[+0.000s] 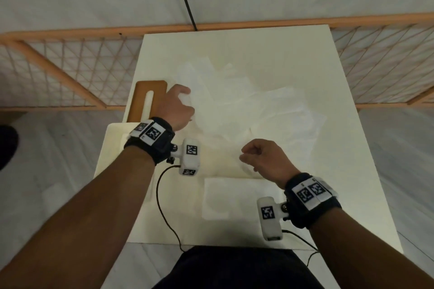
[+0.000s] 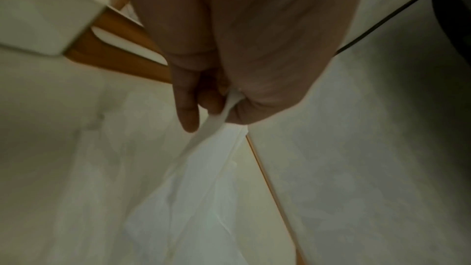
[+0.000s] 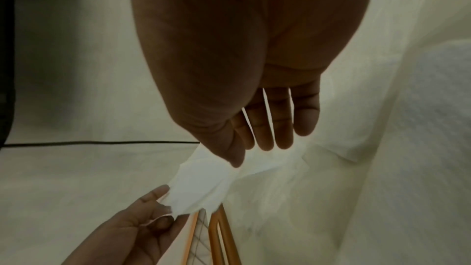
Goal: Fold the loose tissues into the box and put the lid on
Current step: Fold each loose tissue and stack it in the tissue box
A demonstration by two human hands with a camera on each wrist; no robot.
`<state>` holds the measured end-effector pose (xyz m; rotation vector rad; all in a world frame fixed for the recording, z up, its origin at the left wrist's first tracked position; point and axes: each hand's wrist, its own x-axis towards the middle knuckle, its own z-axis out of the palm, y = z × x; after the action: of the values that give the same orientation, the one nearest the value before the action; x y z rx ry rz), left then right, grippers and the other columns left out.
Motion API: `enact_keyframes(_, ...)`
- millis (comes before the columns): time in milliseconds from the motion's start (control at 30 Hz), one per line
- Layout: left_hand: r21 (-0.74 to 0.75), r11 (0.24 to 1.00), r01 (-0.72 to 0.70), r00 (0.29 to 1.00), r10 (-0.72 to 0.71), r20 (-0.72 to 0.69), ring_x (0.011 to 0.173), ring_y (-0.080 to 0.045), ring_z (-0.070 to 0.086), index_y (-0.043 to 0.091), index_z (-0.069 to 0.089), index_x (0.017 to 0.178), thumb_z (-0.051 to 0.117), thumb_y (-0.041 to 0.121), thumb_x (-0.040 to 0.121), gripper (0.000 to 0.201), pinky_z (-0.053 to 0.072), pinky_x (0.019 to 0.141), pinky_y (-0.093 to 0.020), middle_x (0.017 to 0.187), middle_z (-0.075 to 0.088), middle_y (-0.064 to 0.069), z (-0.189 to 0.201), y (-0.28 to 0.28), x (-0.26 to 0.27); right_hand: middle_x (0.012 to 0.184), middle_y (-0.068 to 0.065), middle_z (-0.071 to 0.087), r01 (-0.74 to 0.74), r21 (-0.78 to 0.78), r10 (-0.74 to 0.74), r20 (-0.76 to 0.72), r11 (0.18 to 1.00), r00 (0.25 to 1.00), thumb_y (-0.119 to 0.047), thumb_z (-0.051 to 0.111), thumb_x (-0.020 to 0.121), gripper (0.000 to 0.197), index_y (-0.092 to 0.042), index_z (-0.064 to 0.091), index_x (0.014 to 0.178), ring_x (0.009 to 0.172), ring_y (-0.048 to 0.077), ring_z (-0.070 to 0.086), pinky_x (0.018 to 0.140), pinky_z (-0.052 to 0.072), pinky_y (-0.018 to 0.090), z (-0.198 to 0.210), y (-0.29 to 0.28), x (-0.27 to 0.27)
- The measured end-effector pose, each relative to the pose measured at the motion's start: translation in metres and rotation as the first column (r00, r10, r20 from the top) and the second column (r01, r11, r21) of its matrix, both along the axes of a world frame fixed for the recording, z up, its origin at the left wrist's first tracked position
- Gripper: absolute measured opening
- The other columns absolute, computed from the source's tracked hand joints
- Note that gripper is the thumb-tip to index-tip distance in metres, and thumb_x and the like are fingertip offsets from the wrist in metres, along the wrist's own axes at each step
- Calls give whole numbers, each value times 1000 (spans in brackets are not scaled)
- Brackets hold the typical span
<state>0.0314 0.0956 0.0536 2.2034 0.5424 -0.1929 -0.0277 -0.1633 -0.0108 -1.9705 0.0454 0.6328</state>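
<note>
Both hands had the tissue up off the table!

The thin, crumpled white tissue sheet (image 1: 218, 110) hung stretched over the middle of the white rectangular table (image 1: 317, 195), above a loose heap of more tissues. The left hand (image 1: 177, 107) pinched one corner between thumb and fingers, and the right hand (image 1: 263, 158) nipped the near edge at thumb and fingertip, other fingers relaxed. A flat folded white tissue (image 1: 225, 197) lay near the person. The white open box (image 1: 112, 145) sat at the table's left edge, the brown wooden slotted lid (image 1: 146, 101) just behind it. The risk, as I judged it: pull too hard between two pinches and that flimsy sheet could tear, or a corner could slip and spoil the fold.
</note>
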Motion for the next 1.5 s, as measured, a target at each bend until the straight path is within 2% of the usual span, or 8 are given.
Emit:
enact_keyframes(233, 96, 995, 13, 997, -21, 78, 88, -21, 62, 22, 56, 127, 67, 6, 75, 55, 56, 75, -34, 109, 60, -8, 7, 24, -10, 89, -6, 68, -97, -91, 95, -30, 991, 995, -27, 75, 84, 10, -23, 67, 88, 77, 7, 62, 65, 47, 22, 0, 13, -15)
enact_keyframes(400, 161, 986, 39, 990, -60, 128, 95, -15, 63, 28, 59, 125, 59, 13, 77, 50, 54, 80, -27, 102, 62, 8, 29, 34, -10, 90, -6, 69, -96, -102, 92, -47, 990, 995, -26, 75, 85, 10, -21, 68, 90, 74, 6, 60, 63, 45, 21, 4, 14, -20)
enact_keyframes(500, 75, 997, -11, 985, -2, 171, 105, -18, 65, 29, 69, 114, 51, 10, 80, 43, 56, 92, -36, 120, 67, 3, 48, 37, -13, 88, -5, 68, -82, -92, 78, -45, 992, 996, -26, 74, 85, 10, -19, 68, 90, 73, 7, 60, 63, 49, 23, 5, 13, -21)
enact_keyframes(767, -376, 922, 95, 922, 61, 382, 103, -23, 70, 22, 76, 94, 67, -7, 76, 34, 56, 87, -39, 108, 74, -4, 106, 30, -40, 97, -2, 72, -11, 171, 18, -37, 985, 999, -40, 71, 85, 22, -20, 73, 94, 95, 19, 68, 82, 58, 42, 31, 25, -15)
enact_keyframes(1000, -711, 682, 171, 858, 251, 448, 85, -19, 68, 12, 61, 98, 51, -22, 81, 39, 57, 70, -32, 88, 71, -1, 103, 21, -77, 138, 13, 61, 125, 749, 175, -308, 651, 935, -63, 48, 90, 71, -13, 56, 140, 130, 31, 55, 107, 43, 44, 76, 43, -2)
enact_keyframes(1100, -748, 651, 130, 873, 283, 397, 94, -23, 69, 15, 56, 115, 54, -23, 74, 56, 59, 74, -37, 100, 72, -7, 84, 23, -89, 139, 21, 57, 157, 841, 196, -295, 518, 935, -37, 60, 92, 61, -8, 48, 144, 124, 37, 57, 102, 50, 47, 90, 46, -1)
enact_keyframes(1233, -766, 640, 61, 941, 218, 257, 101, -29, 68, 13, 60, 118, 61, -7, 71, 51, 57, 80, -42, 113, 70, -12, 64, 28, -108, 129, 22, 64, 146, 768, -42, -154, 624, 987, 15, 61, 83, 56, -2, 51, 135, 117, 40, 63, 96, 53, 52, 97, 40, 10)
enact_keyframes(1500, -598, 801, 40, 971, 110, 211, 110, -24, 68, 10, 70, 112, 60, 6, 94, 21, 54, 95, -45, 114, 74, -5, 45, 21, -115, 112, 16, 73, 49, 517, -69, 19, 854, 997, 8, 70, 82, 32, -4, 70, 111, 105, 37, 70, 97, 51, 61, 99, 5, 12)
